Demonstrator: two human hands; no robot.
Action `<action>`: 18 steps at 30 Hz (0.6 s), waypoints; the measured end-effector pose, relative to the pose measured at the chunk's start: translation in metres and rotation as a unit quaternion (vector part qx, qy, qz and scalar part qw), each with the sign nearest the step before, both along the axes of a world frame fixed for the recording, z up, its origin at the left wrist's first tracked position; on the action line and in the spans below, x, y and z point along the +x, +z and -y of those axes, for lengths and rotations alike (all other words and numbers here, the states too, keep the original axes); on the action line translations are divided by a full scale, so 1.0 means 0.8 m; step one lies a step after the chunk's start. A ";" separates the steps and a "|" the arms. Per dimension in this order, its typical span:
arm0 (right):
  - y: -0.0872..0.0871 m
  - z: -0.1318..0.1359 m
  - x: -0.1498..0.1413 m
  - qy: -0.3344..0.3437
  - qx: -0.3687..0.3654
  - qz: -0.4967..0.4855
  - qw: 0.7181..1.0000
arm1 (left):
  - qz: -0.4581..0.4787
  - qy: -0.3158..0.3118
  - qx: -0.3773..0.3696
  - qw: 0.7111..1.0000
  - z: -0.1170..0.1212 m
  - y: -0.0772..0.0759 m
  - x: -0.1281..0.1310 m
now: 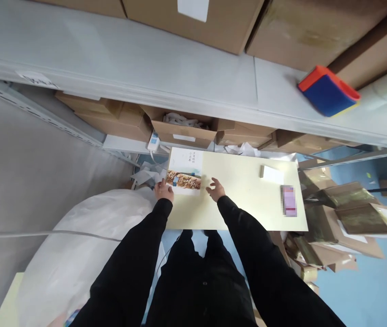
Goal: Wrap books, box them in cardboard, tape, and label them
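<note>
A picture book point(184, 171) with a white and brown illustrated cover lies flat at the left end of the pale yellow table point(234, 200). At its lower left edge is my left hand point(164, 190), fingers apart, seemingly touching the cover's border. My right hand point(216, 189) hovers or rests just right of the book, its fingers spread and slightly curled with nothing between them. Farther right on the table are a small white box point(272, 174) and a blurred pink-purple item point(289, 200).
A metal shelf point(139, 72) holding cardboard boxes point(193, 22) runs above the table's far side. A blue and red pouch-like object point(329, 93) sits on it. A large white plastic bag point(94, 245) bulges at left. Cartons point(336, 227) pile up at right.
</note>
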State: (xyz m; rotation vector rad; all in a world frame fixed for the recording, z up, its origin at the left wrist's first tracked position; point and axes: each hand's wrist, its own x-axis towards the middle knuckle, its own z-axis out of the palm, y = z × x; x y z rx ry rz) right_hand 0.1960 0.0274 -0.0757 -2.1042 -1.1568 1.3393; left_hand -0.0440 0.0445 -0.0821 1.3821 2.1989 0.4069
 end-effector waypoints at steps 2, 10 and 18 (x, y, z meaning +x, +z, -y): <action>0.006 0.028 0.025 -0.024 -0.012 -0.035 0.999 | -0.011 -0.009 0.014 1.000 0.001 0.011 0.010; 0.062 0.104 0.145 -0.031 0.027 -0.142 0.989 | 0.007 -0.056 0.146 0.988 -0.011 0.081 0.069; 0.176 0.035 0.318 -0.035 0.272 -0.100 0.956 | 0.299 -0.230 0.130 0.917 -0.028 0.211 0.263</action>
